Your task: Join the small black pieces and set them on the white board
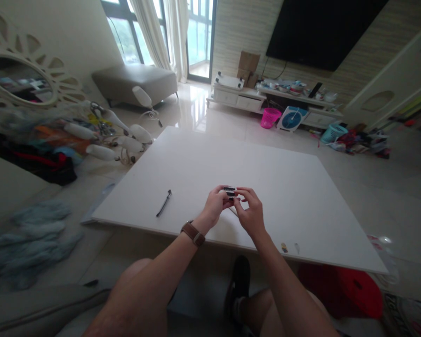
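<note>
Between my two hands is a small black and white object (229,191), held just above the white table (210,159); its kind is too small to make out. My left hand (215,203), with a brown watch strap (192,233) at the wrist, is closed around its left side. Fingers and thumb of my right hand (250,210) pinch its right edge. A thin pale strip shows on the table under the hands, mostly hidden. To the left lies a slim dark stick-like tool (164,203) with a small head at its far end.
Near the front edge at right lie a small yellow-brown piece (284,247) and a small clear piece (296,248). A lamp with several white shades (140,133) stands close to the left edge. Below the right front is a red stool-like object (344,290).
</note>
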The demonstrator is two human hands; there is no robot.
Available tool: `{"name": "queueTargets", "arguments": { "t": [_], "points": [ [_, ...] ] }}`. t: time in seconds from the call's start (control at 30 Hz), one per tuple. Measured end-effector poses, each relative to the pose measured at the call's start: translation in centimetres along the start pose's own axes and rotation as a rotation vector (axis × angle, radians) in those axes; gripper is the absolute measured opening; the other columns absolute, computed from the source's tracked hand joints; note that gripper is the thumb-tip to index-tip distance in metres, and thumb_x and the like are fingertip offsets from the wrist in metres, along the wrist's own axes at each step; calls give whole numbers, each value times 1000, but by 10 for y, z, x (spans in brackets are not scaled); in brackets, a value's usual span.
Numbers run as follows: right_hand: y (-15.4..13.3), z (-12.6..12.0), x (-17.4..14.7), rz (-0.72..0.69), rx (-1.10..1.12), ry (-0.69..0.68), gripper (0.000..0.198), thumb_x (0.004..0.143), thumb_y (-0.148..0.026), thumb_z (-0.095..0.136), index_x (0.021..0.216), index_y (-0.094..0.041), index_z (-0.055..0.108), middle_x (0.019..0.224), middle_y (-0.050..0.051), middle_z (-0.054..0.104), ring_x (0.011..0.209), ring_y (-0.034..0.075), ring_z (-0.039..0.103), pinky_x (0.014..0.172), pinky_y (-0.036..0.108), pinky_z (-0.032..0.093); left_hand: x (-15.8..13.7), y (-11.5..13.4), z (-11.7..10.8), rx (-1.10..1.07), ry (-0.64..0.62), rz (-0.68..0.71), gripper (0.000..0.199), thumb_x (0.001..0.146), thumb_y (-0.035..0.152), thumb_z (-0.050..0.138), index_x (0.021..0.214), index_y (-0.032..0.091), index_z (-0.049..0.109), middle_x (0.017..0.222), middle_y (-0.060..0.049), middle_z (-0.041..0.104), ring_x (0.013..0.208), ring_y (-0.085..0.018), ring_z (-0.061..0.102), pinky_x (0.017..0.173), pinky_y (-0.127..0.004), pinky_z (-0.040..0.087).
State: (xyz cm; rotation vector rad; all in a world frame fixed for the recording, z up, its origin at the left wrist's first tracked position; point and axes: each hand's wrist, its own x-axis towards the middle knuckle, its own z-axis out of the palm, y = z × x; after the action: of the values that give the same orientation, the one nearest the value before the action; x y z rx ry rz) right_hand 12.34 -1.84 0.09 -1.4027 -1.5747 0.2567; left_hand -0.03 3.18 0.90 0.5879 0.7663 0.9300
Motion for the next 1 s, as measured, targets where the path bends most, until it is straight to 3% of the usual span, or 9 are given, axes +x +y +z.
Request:
{"name": "queueTargets", "arguments": {
  "t": [0.13,0.4,0.7,1.0],
  "points": [
    [1,0,1,-12,19,-33,32,84,-13,58,112,-26,64,123,8,63,116,26,59,93,43,54,0,1,2,20,7,4,27,68,10,58,94,14,59,84,-9,71,77,-21,72,75,-31,55],
    [13,4,-3,5,10,-80,56,79,-16,65,134,-24,55,134,10,61,123,27,57,102,47,51,-1,1,3,76,43,13,35,65,4,54,98,13,60,88,-12,72,78,-23,73,71,-30,55],
    [14,8,-4,44,48,-110,54,82,-19,66,136,-24,56,128,9,64,114,25,61,99,44,53,2,-2,0,101,31,45,36,60,3,51,94,13,60,88,-10,72,70,-20,71,68,-30,54],
    [15,8,-2,67,49,-102,51,83,-18,66,132,-24,59,124,8,66,111,24,62,92,41,56,2,-4,0,119,23,42,38,60,1,50,95,13,59,89,-10,71,75,-20,71,74,-33,56]
  ]
}}
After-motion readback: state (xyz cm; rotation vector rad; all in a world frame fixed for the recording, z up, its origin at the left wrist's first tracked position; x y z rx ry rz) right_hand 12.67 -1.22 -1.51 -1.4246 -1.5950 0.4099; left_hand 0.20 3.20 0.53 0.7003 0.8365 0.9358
